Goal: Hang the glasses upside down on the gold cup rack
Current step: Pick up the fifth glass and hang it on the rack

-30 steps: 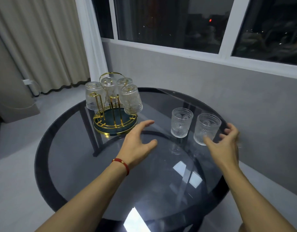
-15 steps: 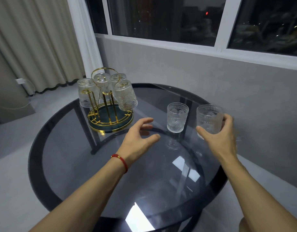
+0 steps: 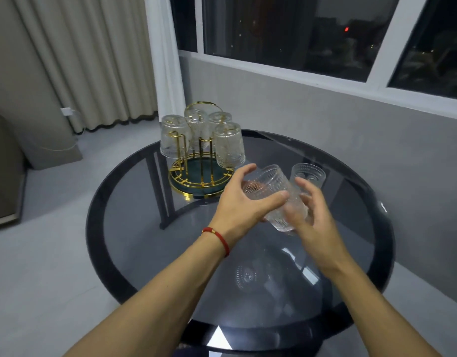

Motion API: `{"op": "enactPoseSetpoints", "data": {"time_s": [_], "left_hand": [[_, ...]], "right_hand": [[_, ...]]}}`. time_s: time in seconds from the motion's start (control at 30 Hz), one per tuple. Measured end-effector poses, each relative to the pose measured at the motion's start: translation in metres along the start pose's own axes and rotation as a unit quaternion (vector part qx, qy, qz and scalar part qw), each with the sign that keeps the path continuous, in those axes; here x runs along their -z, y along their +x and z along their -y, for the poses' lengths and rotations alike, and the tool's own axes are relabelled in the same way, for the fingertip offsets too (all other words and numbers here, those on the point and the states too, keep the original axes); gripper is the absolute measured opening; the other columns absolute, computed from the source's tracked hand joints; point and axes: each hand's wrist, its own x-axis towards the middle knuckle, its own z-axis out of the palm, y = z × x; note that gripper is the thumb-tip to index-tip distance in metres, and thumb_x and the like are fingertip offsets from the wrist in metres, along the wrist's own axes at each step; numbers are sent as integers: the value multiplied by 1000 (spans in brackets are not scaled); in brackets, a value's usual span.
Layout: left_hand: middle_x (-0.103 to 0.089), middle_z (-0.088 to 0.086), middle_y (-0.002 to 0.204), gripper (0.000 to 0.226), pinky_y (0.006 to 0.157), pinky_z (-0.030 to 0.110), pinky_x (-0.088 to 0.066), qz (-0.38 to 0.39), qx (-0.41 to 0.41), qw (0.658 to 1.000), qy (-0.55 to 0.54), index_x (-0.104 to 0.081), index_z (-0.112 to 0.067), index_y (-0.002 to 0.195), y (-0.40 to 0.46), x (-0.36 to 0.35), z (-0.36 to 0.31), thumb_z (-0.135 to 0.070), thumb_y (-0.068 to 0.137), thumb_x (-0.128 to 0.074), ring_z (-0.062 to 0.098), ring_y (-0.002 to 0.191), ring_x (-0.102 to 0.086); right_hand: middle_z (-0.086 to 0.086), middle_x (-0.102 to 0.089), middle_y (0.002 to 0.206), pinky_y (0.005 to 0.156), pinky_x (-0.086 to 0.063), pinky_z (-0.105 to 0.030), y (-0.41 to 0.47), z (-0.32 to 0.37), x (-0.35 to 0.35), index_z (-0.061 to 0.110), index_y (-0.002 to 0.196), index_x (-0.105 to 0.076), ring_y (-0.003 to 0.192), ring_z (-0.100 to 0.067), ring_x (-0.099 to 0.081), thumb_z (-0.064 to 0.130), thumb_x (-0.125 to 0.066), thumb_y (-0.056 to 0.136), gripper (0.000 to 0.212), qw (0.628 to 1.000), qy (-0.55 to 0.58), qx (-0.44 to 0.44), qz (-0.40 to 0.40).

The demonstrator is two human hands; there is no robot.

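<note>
The gold cup rack [image 3: 202, 180] with a dark green base stands at the far left of the round glass table [image 3: 134, 235]. Several clear ribbed glasses [image 3: 228, 145] hang upside down on its prongs. A tilted ribbed glass [image 3: 269, 188] is held above the table between both hands. My left hand [image 3: 244, 202] wraps its left side, thumb across the front. My right hand [image 3: 309, 217] grips its lower end. One more glass [image 3: 308, 175] stands upright on the table just behind them.
A grey low wall and dark windows [image 3: 312, 34] lie behind the table. Beige curtains [image 3: 88, 60] hang at the left, with a wall plug and cable below. Grey floor surrounds the table.
My right hand lifted the right glass off the table and carried it left toward the middle. My left hand rose to meet it and now holds it too; the glass has tilted.
</note>
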Motion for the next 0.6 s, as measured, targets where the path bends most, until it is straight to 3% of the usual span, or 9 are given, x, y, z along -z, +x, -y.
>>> {"op": "enactPoseSetpoints", "data": {"time_s": [0.1, 0.17, 0.23, 0.27, 0.33, 0.4, 0.47, 0.53, 0.6], "left_hand": [[-55, -20, 127, 82, 73, 37, -65, -23, -2, 1000, 0, -52, -39, 137, 5, 22, -1, -46, 65, -91, -26, 102, -50], [-56, -26, 121, 81, 84, 35, -62, -19, -8, 999, 26, -51, -40, 137, 7, 30, 3, -50, 66, -90, -29, 104, -46], [-55, -23, 125, 75, 79, 31, -62, -2, 0, 1000, -10, -51, -38, 137, 10, 42, 9, -49, 72, -86, -19, 113, -50], [-55, -18, 129, 66, 77, 30, -62, 8, 12, 1000, -26, -52, -39, 135, 13, 47, 11, -53, 77, -80, -9, 118, -53], [-59, -12, 130, 40, 86, 32, -59, 6, 28, 1000, 3, -56, -41, 128, 19, 63, 14, -60, 93, -57, 5, 119, -57], [-66, -1, 120, 37, 93, 37, -50, -22, 5, 992, 124, -63, -24, 121, 22, 82, 23, -45, 106, -36, 14, 110, -59], [-65, 18, 117, 40, 96, 49, -45, 2, -11, 958, 286, -62, -6, 110, 23, 94, 39, -29, 109, -28, 31, 110, -57], [-46, 20, 152, 44, 114, 54, -34, 68, 41, 903, 423, -56, -14, 131, 24, 97, 54, -30, 110, -22, 38, 143, -36], [-24, 10, 167, 48, 120, 54, -26, 72, 72, 878, 468, -45, -27, 148, 26, 94, 64, -41, 108, -22, 33, 154, -14]], "right_hand": [[-18, -68, 140, 94, -60, -57, 8, -1, -19, 23, 149, -55, 120, -34, -71, 66, -51, 97, 68, 969, 215, -103, 68], [-30, -68, 134, 85, -62, -54, 12, -1, -30, 8, 146, -56, 107, -41, -72, 51, -50, 100, 62, 955, 259, -125, 70], [-29, -68, 135, 80, -63, -48, 19, 0, -41, 2, 144, -55, 109, -41, -73, 37, -51, 104, 53, 951, 280, -123, 48], [-24, -70, 135, 79, -64, -45, 22, 3, -45, 3, 143, -56, 114, -40, -73, 34, -51, 105, 49, 954, 276, -115, 36], [-16, -71, 134, 81, -64, -42, 33, 13, -50, 8, 140, -57, 119, -36, -71, 36, -57, 101, 48, 971, 224, -84, 13], [-8, -70, 132, 90, -62, -44, 45, 27, -56, 18, 139, -56, 121, -31, -71, 41, -64, 94, 51, 990, 133, -38, 0], [-2, -69, 130, 101, -58, -48, 57, 47, -61, 29, 139, -55, 121, -24, -69, 42, -65, 94, 48, 999, 44, 17, -6], [3, -69, 125, 104, -57, -46, 70, 71, -69, 36, 139, -54, 114, -12, -70, 49, -66, 93, 50, 998, -12, 68, 1], [8, -67, 126, 103, -56, -44, 84, 96, -82, 39, 143, -50, 114, -8, -68, 56, -67, 93, 56, 992, -65, 110, 13]]}}
